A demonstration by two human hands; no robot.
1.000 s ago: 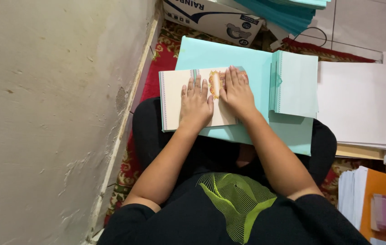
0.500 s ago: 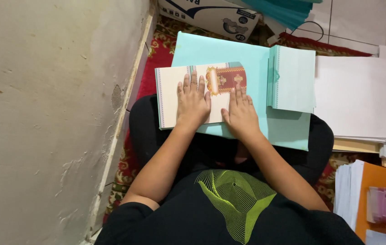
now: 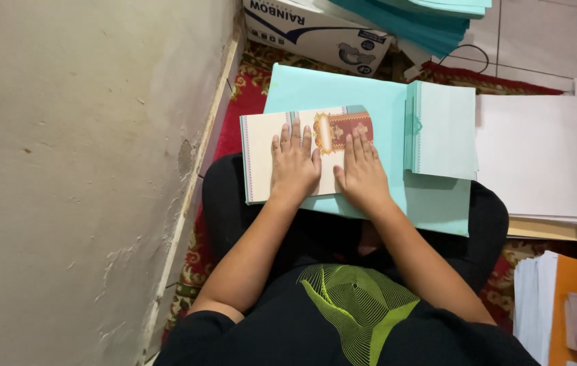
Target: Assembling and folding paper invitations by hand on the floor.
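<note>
A cream folded card (image 3: pixel 260 156) with a red and gold ornament at its right end lies on a large pale-teal sheet (image 3: pixel 329 88) across my lap. My left hand (image 3: pixel 294 166) lies flat on the card's middle, fingers spread. My right hand (image 3: pixel 363 177) presses flat beside it, on the card's lower right edge and the teal sheet. Neither hand grips anything. A stack of pale-teal folded sheets (image 3: pixel 444 129) sits just right of the card.
A bare plaster wall (image 3: pixel 78 169) fills the left side. A white cardboard box (image 3: pixel 315 30) and teal sheets (image 3: pixel 417 17) lie ahead. White paper stacks (image 3: pixel 539 163) sit at right, and an orange folder (image 3: pixel 576 312) at lower right. A red patterned rug (image 3: pixel 248 88) covers the floor.
My right hand has slid back from the card's far end toward me, uncovering the red and gold ornament. My left hand stayed flat on the card.
</note>
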